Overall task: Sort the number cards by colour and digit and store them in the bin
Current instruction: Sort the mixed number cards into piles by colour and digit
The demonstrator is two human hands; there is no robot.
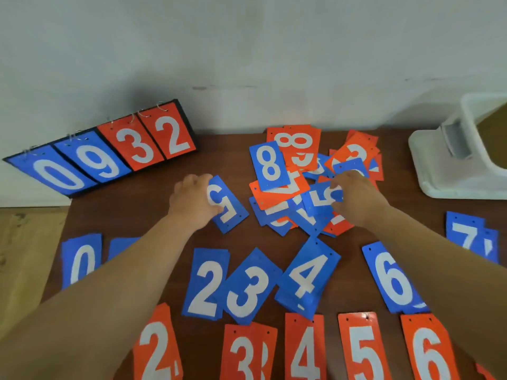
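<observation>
My left hand (192,201) grips a blue 5 card (229,208), turned upside down, just left of the mixed pile (296,171) of blue and orange cards. On that pile my right hand (356,198) pinches another blue 5 card (321,200). A blue 8 (270,165) lies on top of the pile. Sorted blue stacks lie nearer me: 0 (81,260), 2 (205,283), 3 (251,287), 4 (308,275), 6 (392,278), 7 (466,234). Orange stacks 2 (156,344), 3 (248,352), 4 (304,349), 5 (362,349), 6 (430,349) line the front edge.
A scoreboard stand (109,149) reading 0 9 3 2 leans against the wall at the back left. A white plastic bin (463,160) sits at the back right corner of the brown table (123,212). The table's left edge drops to a wooden floor.
</observation>
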